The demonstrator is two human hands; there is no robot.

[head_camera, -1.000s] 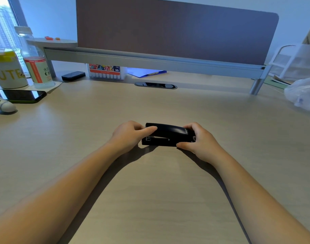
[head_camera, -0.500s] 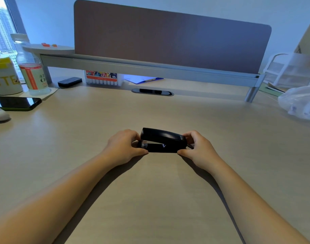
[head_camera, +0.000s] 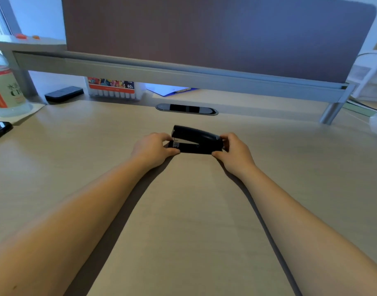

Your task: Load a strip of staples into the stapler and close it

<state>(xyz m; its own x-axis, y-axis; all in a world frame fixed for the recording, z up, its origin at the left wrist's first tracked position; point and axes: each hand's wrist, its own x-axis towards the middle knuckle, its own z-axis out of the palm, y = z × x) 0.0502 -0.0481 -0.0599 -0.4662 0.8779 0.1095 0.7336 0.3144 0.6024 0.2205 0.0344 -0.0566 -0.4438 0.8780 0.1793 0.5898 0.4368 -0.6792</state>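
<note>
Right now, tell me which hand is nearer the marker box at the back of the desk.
Left. The left hand is almost straight in front of the marker box; the right hand sits farther right, past the stapler.

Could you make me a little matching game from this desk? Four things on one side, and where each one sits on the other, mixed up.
Things:
1. stapler
2. bottle
3. marker box
4. cable slot

Places:
A. at the far left edge of the desk
B. between the left hand and the right hand
C. under the shelf rail, left of centre
D. set in the desk just beyond the stapler

Pairs: 1-B, 2-A, 3-C, 4-D
</note>
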